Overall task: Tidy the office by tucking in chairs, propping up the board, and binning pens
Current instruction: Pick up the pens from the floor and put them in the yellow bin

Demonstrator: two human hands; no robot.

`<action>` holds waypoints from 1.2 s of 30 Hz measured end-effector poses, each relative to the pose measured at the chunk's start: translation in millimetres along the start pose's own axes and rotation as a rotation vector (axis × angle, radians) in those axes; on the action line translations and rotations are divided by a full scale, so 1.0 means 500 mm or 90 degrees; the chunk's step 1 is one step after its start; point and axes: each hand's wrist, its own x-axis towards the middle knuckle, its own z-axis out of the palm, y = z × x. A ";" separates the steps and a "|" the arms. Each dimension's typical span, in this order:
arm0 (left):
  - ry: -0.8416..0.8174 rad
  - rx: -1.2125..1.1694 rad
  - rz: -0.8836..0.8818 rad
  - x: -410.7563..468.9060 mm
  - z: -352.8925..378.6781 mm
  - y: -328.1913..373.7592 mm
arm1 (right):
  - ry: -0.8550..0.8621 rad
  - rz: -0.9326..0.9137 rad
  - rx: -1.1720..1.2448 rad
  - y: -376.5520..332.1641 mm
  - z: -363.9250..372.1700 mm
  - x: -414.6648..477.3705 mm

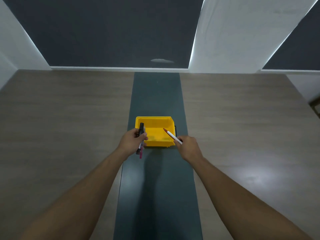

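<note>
There, yellow bin point(155, 134) between left hand point(133, 141) and right hand point(187, 146), pens in both.

yellow bin point(154, 131) open-topped, bare table point(69, 118) both sides, unobstructed approach from above

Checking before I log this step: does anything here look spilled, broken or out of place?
Nothing stands out. The yellow plastic bin sits upright on the table's dark centre strip; each hand holds pens over it.
</note>
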 end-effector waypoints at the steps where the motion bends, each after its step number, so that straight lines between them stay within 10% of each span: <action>1: -0.007 0.009 0.001 0.032 -0.001 0.007 | -0.010 0.003 -0.003 -0.002 0.009 0.027; 18: 0.098 -0.372 -0.432 0.362 0.127 -0.058 | -0.177 0.059 -0.074 0.020 0.166 0.356; 36: 0.099 -0.156 -0.411 0.431 0.150 -0.116 | -0.196 0.042 -0.071 0.016 0.204 0.363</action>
